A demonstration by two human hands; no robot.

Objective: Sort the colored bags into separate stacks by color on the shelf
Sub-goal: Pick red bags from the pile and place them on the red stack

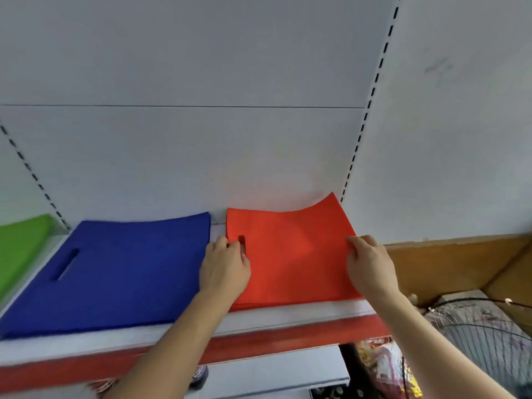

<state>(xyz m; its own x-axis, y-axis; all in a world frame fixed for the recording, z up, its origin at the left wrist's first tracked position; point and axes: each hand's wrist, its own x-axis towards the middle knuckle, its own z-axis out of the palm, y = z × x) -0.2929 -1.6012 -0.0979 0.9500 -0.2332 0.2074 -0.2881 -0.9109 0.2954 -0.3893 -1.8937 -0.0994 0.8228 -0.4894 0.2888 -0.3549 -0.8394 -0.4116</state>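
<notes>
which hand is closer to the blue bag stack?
Left. The left hand rests on the red stack's left edge, right beside the blue stack. The right hand is at the red stack's far edge.
</notes>
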